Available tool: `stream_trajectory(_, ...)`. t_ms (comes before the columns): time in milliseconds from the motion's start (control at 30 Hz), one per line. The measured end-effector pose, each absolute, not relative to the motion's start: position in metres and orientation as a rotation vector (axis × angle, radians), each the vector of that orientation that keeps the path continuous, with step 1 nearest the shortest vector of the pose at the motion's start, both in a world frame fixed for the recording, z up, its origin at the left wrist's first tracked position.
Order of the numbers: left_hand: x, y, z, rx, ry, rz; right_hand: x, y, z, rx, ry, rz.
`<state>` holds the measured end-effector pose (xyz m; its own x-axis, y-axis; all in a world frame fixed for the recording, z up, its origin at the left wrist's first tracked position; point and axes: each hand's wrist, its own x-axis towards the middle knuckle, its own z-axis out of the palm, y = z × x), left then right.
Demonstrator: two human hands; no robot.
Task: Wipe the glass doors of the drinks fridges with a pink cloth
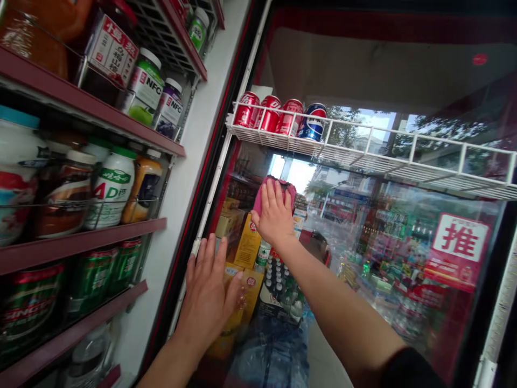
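My right hand [275,211] presses a pink cloth [270,189] flat against the inner glass of an open fridge door [363,237], fingers stretched over the cloth. Lower on the same glass, near the hinge side, my left hand [208,293] lies flat with fingers spread and holds nothing. A white wire rack [383,156] on the door, just above the cloth, carries three red cola cans [269,113] and a blue Pepsi can [314,120].
To the left, fridge shelves [92,237] hold bottles, jars and green cans. A red sign with a white character [460,242] sticks on the glass at right. Through the glass show yellow cartons, crated bottles and a street.
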<state>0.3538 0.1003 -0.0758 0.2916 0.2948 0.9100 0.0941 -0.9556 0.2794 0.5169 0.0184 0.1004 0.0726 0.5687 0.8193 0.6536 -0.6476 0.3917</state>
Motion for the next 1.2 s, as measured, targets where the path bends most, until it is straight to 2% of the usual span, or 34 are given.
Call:
stream_trajectory(300, 0.327, 0.128, -0.106, 2.394, 0.534, 1.685, 0.495, 0.100, 0.068, -2.224, -1.443, -1.489)
stream_trajectory(667, 0.311, 0.135, -0.155, 2.412, 0.692, 1.566, 0.474, 0.135, -0.067, -2.264, -1.622, -1.123)
stream_trajectory(900, 0.320, 0.115, -0.167, 2.414, 0.662, 1.489, 0.487, 0.093, -0.082, -2.271, -1.758, -1.088)
stream_trajectory(1200, 0.333, 0.081, -0.162, 2.409, 0.553, 1.447, 0.513, -0.031, -0.105, -2.355, -1.533, -1.283)
